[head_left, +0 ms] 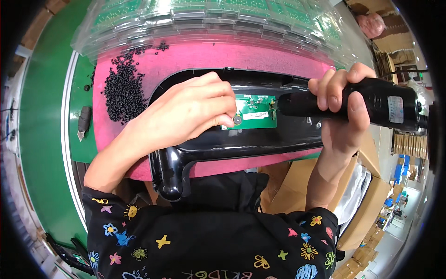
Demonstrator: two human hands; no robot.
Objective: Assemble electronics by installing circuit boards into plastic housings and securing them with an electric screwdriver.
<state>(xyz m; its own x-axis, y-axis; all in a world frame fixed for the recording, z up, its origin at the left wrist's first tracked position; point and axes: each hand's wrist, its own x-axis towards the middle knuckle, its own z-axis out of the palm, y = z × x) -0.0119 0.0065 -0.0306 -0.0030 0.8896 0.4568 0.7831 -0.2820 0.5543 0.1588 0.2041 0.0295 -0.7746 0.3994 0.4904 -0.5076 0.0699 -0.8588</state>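
A black plastic housing (241, 148) with a curved, handle-like end lies open side up. Inside it sits a green circuit board (255, 122) with a white label and a small round black part. My left hand (197, 109) is over the board's left end, its fingers curled and thumb tip at the board's edge; whatever they pinch is hidden. My right hand (341, 104) grips a black electric screwdriver (378, 102), held nearly level, its narrow end just right of the board. Whether its tip touches anything I cannot tell.
Under the housing is a pink mat (186, 52). A pile of small black screws (121, 93) lies at its left. Clear plastic trays of green boards (223, 16) are stacked at the back. A dark-handled tool (84, 121) rests farther left; a cardboard box (297, 186) stands near right.
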